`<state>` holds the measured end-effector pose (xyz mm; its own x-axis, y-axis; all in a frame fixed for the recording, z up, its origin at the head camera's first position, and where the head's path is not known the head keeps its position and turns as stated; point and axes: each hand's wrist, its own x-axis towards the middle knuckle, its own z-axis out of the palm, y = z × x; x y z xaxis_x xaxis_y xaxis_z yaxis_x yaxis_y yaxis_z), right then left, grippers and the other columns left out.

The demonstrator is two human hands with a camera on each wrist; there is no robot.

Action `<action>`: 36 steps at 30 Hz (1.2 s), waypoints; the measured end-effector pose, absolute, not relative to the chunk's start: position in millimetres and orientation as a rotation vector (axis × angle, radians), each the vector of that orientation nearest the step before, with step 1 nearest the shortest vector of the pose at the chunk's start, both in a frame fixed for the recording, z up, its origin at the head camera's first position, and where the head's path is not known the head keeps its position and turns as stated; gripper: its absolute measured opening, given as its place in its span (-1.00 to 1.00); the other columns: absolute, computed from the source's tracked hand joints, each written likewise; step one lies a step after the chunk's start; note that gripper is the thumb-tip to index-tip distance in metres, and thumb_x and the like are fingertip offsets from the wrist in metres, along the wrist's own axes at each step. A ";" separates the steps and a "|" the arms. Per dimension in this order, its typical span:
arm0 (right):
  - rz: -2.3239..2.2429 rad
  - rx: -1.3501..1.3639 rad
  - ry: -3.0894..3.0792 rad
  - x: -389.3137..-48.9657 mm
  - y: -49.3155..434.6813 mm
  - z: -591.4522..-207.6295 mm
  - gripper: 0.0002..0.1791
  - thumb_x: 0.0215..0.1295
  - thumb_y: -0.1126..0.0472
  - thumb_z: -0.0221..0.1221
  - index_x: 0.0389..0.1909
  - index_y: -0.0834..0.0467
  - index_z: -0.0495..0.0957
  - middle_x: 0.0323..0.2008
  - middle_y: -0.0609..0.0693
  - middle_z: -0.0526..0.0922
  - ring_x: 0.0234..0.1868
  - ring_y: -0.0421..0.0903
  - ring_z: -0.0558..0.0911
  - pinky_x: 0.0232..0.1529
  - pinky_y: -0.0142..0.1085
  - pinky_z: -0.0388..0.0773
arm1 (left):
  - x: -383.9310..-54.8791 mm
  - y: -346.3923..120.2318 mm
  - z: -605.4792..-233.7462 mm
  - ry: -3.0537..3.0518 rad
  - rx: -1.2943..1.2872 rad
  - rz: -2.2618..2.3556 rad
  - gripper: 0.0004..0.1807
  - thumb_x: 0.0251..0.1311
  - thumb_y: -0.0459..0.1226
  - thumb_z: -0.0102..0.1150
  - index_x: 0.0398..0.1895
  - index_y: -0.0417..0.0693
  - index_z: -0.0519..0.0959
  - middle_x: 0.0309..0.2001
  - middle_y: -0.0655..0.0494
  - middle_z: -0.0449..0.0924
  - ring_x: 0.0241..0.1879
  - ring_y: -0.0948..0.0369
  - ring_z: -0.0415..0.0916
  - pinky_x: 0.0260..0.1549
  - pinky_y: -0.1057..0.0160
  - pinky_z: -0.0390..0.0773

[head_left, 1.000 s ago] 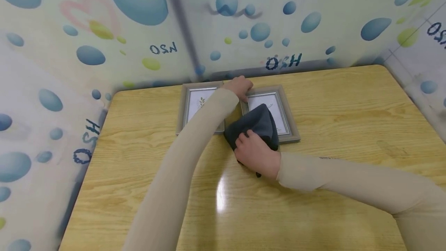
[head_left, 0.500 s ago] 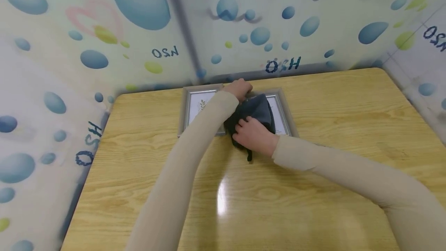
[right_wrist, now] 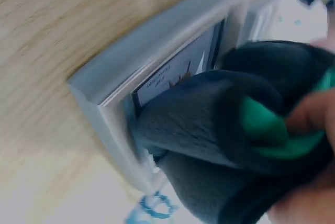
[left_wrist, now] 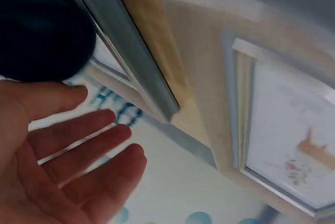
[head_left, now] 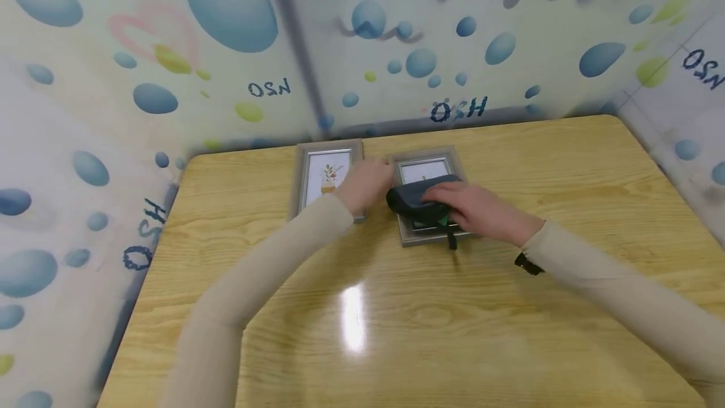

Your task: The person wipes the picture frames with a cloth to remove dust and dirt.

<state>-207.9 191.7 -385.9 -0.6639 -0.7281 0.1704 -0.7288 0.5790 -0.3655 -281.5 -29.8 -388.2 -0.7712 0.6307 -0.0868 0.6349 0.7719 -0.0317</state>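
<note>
A dark grey folded cloth [head_left: 416, 197] with a green inner side and a short hanging strap lies over the right picture frame [head_left: 419, 239]. My right hand [head_left: 481, 209] grips it, with fingers tucked into the green fold [right_wrist: 261, 122] in the right wrist view. My left hand [head_left: 365, 184] is beside the gap between the two frames, overlapping the right side of the left picture frame [head_left: 302, 175] in the head view. Its fingers [left_wrist: 112, 177] are loosely extended and hold nothing. A plant print shows in the left frame. The cloth hides most of the right frame's print.
Both frames lie near the back edge of a wooden table [head_left: 396, 332]. Behind it stands a wall [head_left: 317, 30] with blue drop shapes and lettering. A dark band [head_left: 529, 263] shows at my right wrist.
My right hand moves right with the cloth, which goes from bunched to flatter over the right frame. My left hand draws back from the top of the gap toward the body.
</note>
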 end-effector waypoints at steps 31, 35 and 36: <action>-0.109 1.196 -2.920 -296.4 146.3 -412.3 -0.38 0.24 0.51 0.18 0.34 0.23 0.35 0.32 0.22 0.33 0.35 0.18 0.26 0.14 0.07 0.39 | -195.0 -30.5 -424.5 2.827 1.631 -0.294 -0.75 0.17 -0.47 0.17 -0.40 0.06 0.74 -0.32 0.10 0.66 -0.39 0.21 0.59 -0.54 0.31 0.58; -0.103 1.119 -2.996 -309.4 141.5 -409.8 -0.41 0.31 0.53 0.06 0.37 0.23 0.31 0.36 0.22 0.28 0.37 0.18 0.23 0.20 0.10 0.31 | -196.1 -29.1 -422.2 2.784 1.620 -0.324 -0.76 0.20 -0.46 0.16 -0.38 0.04 0.74 -0.35 0.09 0.66 -0.39 0.23 0.60 -0.49 0.34 0.59; -0.089 1.122 -3.004 -310.4 140.7 -408.4 -0.41 0.31 0.53 0.06 0.36 0.23 0.31 0.35 0.22 0.29 0.36 0.18 0.25 0.20 0.09 0.32 | -196.5 -29.1 -421.3 2.780 1.612 -0.322 -0.77 0.20 -0.46 0.16 -0.38 0.04 0.73 -0.36 0.09 0.66 -0.39 0.23 0.60 -0.49 0.35 0.59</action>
